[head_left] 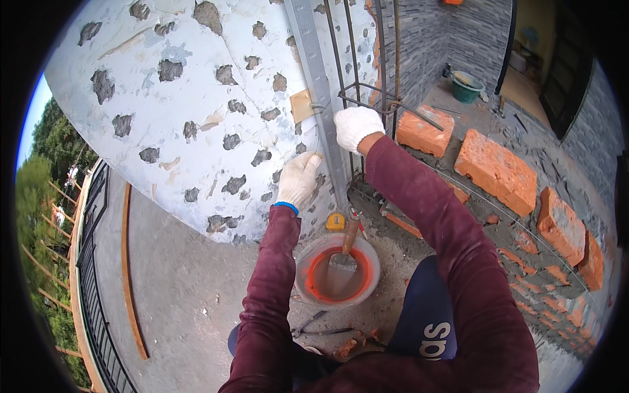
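You are setting the long grey metal straightedge [319,85] upright against the chipped white plastered wall [190,85], just beside the rebar cage. Your right hand [354,126], in a white knit glove, is closed around its edge; your left hand [298,178] rests lower with fingers loosely curled, touching it, though I cannot tell whether it grips. Next, it seems, comes steadying it plumb. The orange-stained bucket with trowel [337,268] sits below, between your knees.
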